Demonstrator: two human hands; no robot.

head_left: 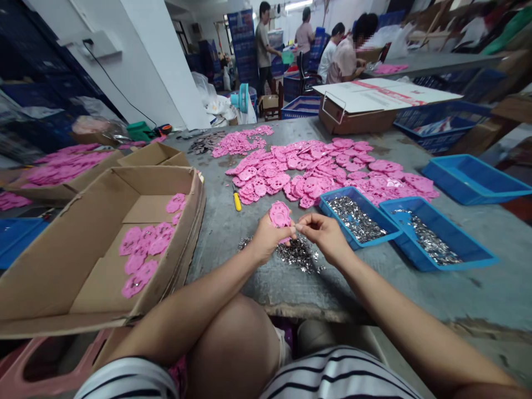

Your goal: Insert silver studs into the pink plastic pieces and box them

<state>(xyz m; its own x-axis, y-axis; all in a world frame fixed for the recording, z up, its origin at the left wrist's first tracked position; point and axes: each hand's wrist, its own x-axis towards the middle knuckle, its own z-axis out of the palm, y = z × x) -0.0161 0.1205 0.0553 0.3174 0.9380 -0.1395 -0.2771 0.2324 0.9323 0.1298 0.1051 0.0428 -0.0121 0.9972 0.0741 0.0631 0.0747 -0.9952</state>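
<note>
My left hand (266,237) is closed around a flat pink moulded piece (280,214) with a face-like relief, held above the table. Close beside it, my right hand (326,235) pinches at the piece's right edge; whatever sits between thumb and forefinger is too small to name. Beneath both hands lies a loose heap of small shiny metal parts (300,256). More of these parts fill a blue tray (376,241) and lie in a second blue tray (474,266) to the right. Behind the hands spreads a large pile of pink pieces (307,166).
On the left stands a cardboard box (97,277) holding several pink pieces. A yellow-handled tool (237,201) lies near the pile. Further off are a blue tray (477,177) and a carton with a white lid (386,95). Several people (266,50) work in the background.
</note>
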